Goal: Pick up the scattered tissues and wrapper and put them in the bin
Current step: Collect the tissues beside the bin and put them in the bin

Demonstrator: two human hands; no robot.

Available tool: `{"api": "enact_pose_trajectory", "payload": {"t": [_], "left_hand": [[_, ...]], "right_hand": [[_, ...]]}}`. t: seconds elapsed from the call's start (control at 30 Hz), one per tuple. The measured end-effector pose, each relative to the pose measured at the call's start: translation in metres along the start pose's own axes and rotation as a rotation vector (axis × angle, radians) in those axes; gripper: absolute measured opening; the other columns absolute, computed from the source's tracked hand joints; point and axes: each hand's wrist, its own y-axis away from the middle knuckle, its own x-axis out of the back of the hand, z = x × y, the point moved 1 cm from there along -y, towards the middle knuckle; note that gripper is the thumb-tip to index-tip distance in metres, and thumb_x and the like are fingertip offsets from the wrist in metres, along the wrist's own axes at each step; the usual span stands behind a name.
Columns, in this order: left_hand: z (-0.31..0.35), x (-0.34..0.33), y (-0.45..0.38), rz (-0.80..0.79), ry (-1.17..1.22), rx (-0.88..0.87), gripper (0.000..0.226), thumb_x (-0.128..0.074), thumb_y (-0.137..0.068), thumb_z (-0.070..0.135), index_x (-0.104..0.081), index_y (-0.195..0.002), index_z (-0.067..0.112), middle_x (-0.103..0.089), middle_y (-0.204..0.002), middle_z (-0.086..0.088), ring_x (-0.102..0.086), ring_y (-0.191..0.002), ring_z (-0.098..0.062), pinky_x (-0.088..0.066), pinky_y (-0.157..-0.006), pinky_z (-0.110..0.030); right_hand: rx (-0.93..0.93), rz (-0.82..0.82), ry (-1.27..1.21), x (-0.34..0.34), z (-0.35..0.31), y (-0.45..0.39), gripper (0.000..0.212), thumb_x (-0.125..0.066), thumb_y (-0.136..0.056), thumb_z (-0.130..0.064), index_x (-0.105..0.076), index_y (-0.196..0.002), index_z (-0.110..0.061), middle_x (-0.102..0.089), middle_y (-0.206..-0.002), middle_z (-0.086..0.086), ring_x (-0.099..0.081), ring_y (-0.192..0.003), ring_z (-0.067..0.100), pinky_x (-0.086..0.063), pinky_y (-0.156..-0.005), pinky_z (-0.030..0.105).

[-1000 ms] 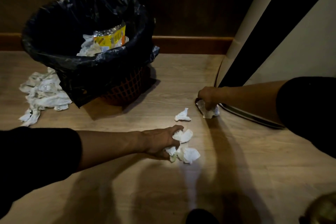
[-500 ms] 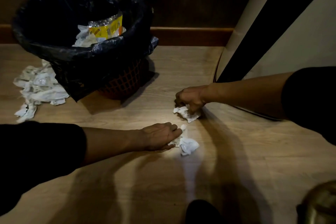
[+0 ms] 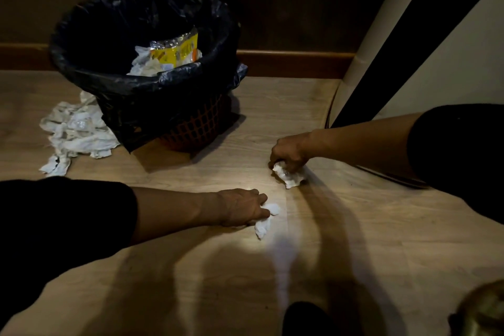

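A bin (image 3: 191,128) lined with a black bag (image 3: 90,35) stands on the wooden floor at the upper left. Inside it lie white tissues and a yellow wrapper (image 3: 174,50). My left hand (image 3: 242,209) rests low on the floor, closed around crumpled white tissues (image 3: 266,222) that stick out past my fingers. Further right, my right hand (image 3: 289,151) grips another wad of tissues (image 3: 289,177) against the floor. A pile of loose tissues (image 3: 73,133) lies to the left of the bin.
A dark wall with a wooden skirting board (image 3: 294,61) runs along the back. A pale panel with a black stripe (image 3: 395,43) leans at the right. A dark shoe tip (image 3: 302,319) and a brownish object (image 3: 480,311) sit at the bottom right.
My right hand moved left from the panel's foot with its tissue and gathered the small tissue from the middle of the floor. My left hand closed tighter on its tissues.
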Motion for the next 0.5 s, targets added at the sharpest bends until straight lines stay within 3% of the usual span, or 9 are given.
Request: {"api": "enact_pose_trajectory", "payload": {"t": [0.23, 0.37, 0.5], "left_hand": [[-0.023, 0.026, 0.052, -0.041, 0.17, 0.186, 0.042, -0.054, -0.094, 0.024, -0.05, -0.135, 0.017, -0.054, -0.112, -0.012, -0.057, -0.098, -0.029, -0.049, -0.077, -0.039], [-0.033, 0.05, 0.074, 0.025, 0.177, 0.273, 0.033, -0.057, -0.093, 0.026, -0.056, -0.124, 0.014, -0.054, -0.111, -0.012, -0.059, -0.096, -0.03, -0.047, -0.076, -0.037], [-0.04, 0.093, 0.086, 0.156, 0.144, 0.296, 0.021, -0.06, -0.09, 0.029, -0.058, -0.106, 0.016, -0.053, -0.105, -0.008, -0.06, -0.085, -0.027, -0.047, -0.07, -0.034]], "right_hand": [[-0.133, 0.115, -0.005, 0.042, 0.029, 0.024, 0.032, -0.074, -0.078, -0.026, -0.069, -0.105, -0.01, -0.067, -0.097, 0.007, -0.065, -0.094, 0.03, -0.053, -0.078, 0.034], [-0.198, 0.162, -0.005, 0.073, 0.031, 0.046, 0.026, -0.07, -0.083, -0.026, -0.068, -0.103, -0.01, -0.061, -0.089, 0.002, -0.063, -0.09, 0.028, -0.046, -0.072, 0.029], [-0.254, 0.244, -0.02, 0.105, 0.025, 0.065, 0.027, -0.073, -0.079, -0.03, -0.066, -0.103, -0.018, -0.065, -0.094, 0.001, -0.064, -0.085, 0.022, -0.057, -0.076, 0.038]]}}
